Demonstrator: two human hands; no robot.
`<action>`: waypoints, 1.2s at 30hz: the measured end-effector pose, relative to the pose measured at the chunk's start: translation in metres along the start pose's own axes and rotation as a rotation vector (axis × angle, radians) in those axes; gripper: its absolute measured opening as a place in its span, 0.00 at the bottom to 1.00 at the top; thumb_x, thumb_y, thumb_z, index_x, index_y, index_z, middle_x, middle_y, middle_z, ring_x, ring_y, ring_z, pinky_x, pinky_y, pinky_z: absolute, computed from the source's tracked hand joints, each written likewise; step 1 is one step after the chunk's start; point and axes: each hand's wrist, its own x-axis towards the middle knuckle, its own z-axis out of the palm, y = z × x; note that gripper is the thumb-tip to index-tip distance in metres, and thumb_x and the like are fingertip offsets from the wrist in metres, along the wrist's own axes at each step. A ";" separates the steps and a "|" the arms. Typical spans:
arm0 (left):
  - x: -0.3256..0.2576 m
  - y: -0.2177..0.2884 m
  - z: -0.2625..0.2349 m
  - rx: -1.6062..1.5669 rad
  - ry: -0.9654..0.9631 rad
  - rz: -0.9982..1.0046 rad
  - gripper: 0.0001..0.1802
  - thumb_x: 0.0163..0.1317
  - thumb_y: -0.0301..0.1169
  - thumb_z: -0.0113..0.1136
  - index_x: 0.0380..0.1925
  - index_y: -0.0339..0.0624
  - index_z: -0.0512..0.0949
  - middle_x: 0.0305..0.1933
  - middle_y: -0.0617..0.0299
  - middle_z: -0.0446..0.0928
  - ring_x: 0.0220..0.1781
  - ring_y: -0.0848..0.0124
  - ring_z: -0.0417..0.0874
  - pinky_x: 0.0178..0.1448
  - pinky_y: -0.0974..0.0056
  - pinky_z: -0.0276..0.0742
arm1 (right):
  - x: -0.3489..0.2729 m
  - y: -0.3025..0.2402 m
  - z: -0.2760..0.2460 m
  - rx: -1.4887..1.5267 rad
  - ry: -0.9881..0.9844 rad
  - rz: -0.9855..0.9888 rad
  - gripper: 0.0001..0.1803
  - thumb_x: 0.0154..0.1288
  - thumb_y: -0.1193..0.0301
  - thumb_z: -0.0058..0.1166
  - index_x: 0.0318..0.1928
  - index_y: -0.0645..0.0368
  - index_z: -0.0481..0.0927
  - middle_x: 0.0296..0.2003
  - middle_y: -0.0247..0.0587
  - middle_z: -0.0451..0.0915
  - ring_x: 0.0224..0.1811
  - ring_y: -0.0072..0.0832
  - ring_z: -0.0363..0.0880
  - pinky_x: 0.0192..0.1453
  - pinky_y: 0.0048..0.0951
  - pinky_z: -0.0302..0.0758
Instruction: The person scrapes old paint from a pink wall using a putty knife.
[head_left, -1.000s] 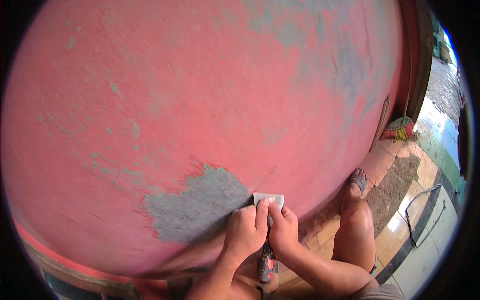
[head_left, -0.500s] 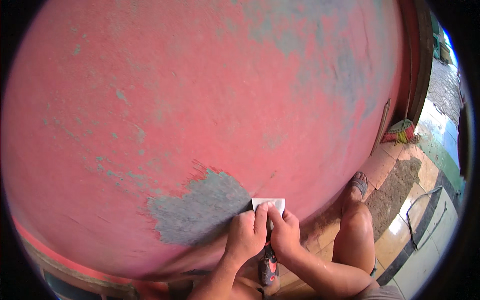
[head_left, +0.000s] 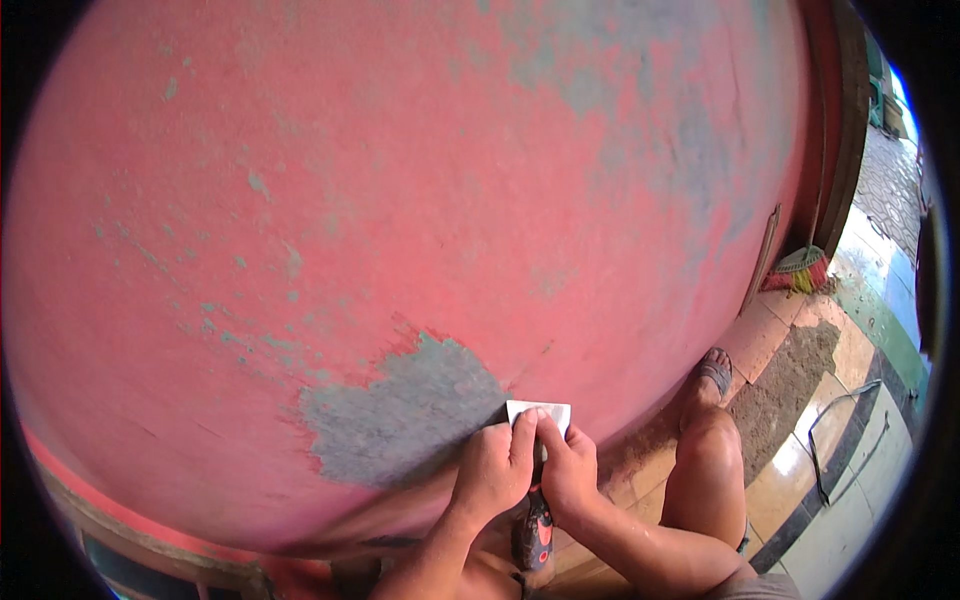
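Observation:
A scraper's flat metal blade (head_left: pixel 540 411) meets the wall at the right edge of a bared grey patch (head_left: pixel 395 420). My left hand (head_left: pixel 494 466) is closed, its thumb pressed on the blade's left side. On the other side my right hand (head_left: pixel 568 474) is closed too, thumb on the blade next to the left one. Below the hands hangs the scraper's black and red handle (head_left: pixel 537 540). My fingers behind the blade are mostly hidden.
Red paint covers the wall (head_left: pixel 380 200), with worn grey-green areas at the upper right. My bent leg and sandalled foot (head_left: pixel 712 372) are on the right. Beyond stand a broom (head_left: pixel 798 270), a dirt pile (head_left: pixel 785 380) on the tiles and a dark thin cable (head_left: pixel 818 455).
The whole view has shifted slightly. Both hands keep the same hold on the scraper, and the blade stays at the patch's right edge.

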 end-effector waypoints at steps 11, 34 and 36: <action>0.003 0.014 -0.009 0.130 -0.105 -0.184 0.27 0.75 0.42 0.42 0.35 0.26 0.80 0.26 0.39 0.79 0.32 0.57 0.85 0.37 0.57 0.75 | 0.007 0.006 -0.001 0.006 0.004 0.005 0.18 0.70 0.59 0.55 0.39 0.66 0.77 0.25 0.34 0.77 0.20 0.17 0.72 0.19 0.22 0.68; 0.001 0.009 0.003 0.014 0.026 -0.044 0.31 0.74 0.43 0.45 0.16 0.28 0.74 0.16 0.37 0.71 0.24 0.42 0.80 0.24 0.48 0.68 | -0.001 0.001 -0.002 -0.029 0.028 0.028 0.20 0.69 0.58 0.56 0.37 0.67 0.77 0.23 0.36 0.77 0.17 0.18 0.72 0.18 0.22 0.68; 0.005 0.003 -0.006 0.069 -0.029 -0.078 0.27 0.74 0.42 0.45 0.26 0.27 0.77 0.19 0.39 0.75 0.27 0.55 0.82 0.29 0.53 0.71 | 0.003 -0.005 0.001 -0.023 0.002 0.044 0.20 0.69 0.58 0.56 0.36 0.67 0.76 0.23 0.35 0.76 0.17 0.19 0.72 0.18 0.22 0.69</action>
